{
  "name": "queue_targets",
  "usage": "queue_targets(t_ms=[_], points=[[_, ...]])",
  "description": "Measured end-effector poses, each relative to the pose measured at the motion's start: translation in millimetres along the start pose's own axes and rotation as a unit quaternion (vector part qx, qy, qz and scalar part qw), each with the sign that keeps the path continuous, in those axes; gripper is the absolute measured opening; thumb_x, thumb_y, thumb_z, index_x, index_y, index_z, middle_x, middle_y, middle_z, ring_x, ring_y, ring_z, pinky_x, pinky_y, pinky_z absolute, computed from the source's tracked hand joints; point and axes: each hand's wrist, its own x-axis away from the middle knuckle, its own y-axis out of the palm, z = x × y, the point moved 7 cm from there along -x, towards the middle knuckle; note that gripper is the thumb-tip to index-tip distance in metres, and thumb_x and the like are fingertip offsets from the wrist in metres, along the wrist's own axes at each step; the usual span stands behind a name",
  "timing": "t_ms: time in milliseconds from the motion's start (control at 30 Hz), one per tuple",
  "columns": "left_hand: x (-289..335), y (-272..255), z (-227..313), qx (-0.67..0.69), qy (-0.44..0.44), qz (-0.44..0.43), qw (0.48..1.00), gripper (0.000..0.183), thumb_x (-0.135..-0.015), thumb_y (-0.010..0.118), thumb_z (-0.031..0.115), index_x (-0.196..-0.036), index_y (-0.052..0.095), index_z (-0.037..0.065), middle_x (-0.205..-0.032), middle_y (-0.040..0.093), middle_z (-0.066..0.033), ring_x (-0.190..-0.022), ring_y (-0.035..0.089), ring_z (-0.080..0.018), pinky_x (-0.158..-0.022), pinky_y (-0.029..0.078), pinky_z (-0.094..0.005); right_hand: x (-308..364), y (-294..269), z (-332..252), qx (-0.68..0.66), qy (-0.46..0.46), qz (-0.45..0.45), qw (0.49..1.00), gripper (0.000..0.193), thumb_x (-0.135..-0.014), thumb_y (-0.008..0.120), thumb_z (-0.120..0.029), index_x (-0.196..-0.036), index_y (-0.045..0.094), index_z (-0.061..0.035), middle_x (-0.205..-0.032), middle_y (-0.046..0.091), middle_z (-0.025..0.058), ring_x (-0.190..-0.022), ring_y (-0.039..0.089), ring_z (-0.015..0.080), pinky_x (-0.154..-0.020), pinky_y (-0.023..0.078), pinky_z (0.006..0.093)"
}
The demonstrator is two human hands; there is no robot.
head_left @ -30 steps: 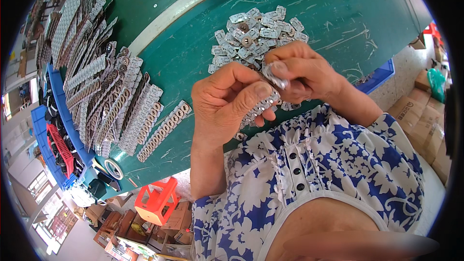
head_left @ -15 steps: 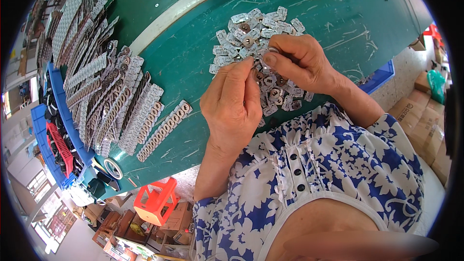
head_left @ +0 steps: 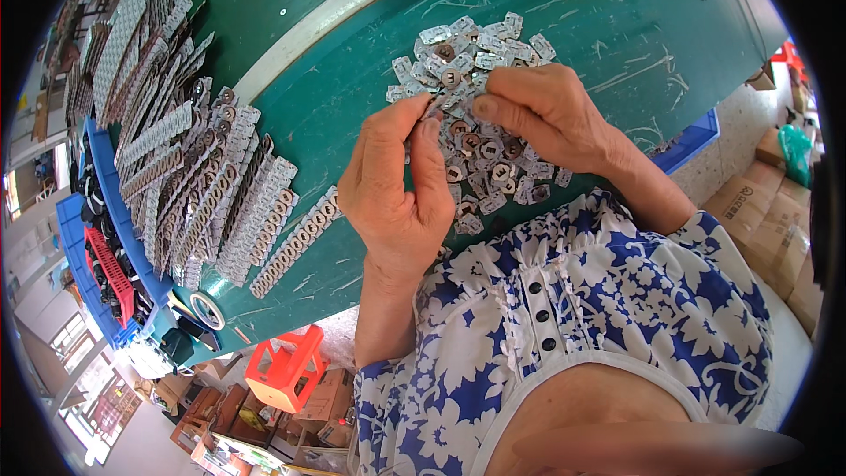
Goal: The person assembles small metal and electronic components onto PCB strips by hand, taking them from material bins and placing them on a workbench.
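A heap of small silvery-white pieces [head_left: 471, 163], some carrying round brown discs, lies on the green tabletop [head_left: 370, 62] beneath my hands. My left hand [head_left: 392, 181] is above the heap's left side, its thumb and forefinger pinched on a small silvery piece [head_left: 432, 111] that is mostly covered by the fingertips. My right hand [head_left: 555, 115] is at the heap's right side, with thumb and forefinger closed together and the other fingers curled. Whatever it holds is hidden. A narrow gap separates the two hands' fingertips.
Long strips of similar joined pieces [head_left: 220, 159] are stacked at the left, with one strip [head_left: 295, 242] lying apart. Blue bins [head_left: 119, 185], a red basket [head_left: 110, 278] and a tape roll [head_left: 207, 308] stand farther left. An orange stool [head_left: 286, 370] is below the table edge.
My left hand has moved left and slightly down, away from the right hand, uncovering more of the heap. The right hand has barely shifted and stays closed.
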Motion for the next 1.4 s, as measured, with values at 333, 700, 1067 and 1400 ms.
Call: queue_targets(t_ms=[333,700,1067,1400], points=[[3,11,-10,0.135,-0.071,-0.120,0.981,0.015,-0.087,0.068,-0.005,-0.101,0.069,0.001,-0.081,0.068,-0.0111,-0.066,0.066,-0.0209,-0.059,0.050,-0.0297,-6,-5,-16,0.063,-0.142,-0.076,0.985,0.030,-0.098,0.068,-0.019,-0.079,0.053,-0.0008,-0.063,0.047,0.0119,-0.055,0.047,0.0289,-0.052,0.038,0.0391],[8,17,-19,0.285,-0.230,-0.194,0.910,0.015,-0.097,0.071,0.012,-0.095,0.069,-0.003,-0.077,0.069,-0.0050,-0.062,0.067,-0.0097,-0.052,0.050,-0.0218,7,11,-7,-0.240,0.095,-0.175,0.950,0.032,-0.103,0.061,-0.024,-0.078,0.057,-0.0032,-0.059,0.052,0.0025,-0.047,0.045,0.0125,-0.044,0.034,0.0285],[1,8,-8,0.070,-0.046,-0.083,0.993,0.014,-0.089,0.070,-0.003,-0.102,0.069,0.000,-0.084,0.069,-0.0122,-0.067,0.068,-0.0218,-0.057,0.052,-0.0306,1,4,2,-0.198,0.115,-0.010,0.973,0.033,-0.102,0.062,-0.021,-0.075,0.054,-0.0037,-0.060,0.050,-0.0017,-0.052,0.040,0.0058,-0.045,0.031,0.0255],[3,7,3,-0.038,0.025,0.001,0.999,0.024,-0.081,0.071,-0.007,-0.104,0.067,0.000,-0.084,0.067,-0.0139,-0.066,0.066,-0.0286,-0.056,0.052,-0.0366,-1,8,-5,-0.125,0.071,-0.015,0.990,0.034,-0.099,0.065,-0.016,-0.072,0.049,-0.0023,-0.061,0.042,-0.0030,-0.058,0.035,0.0045,-0.048,0.029,0.0279]])
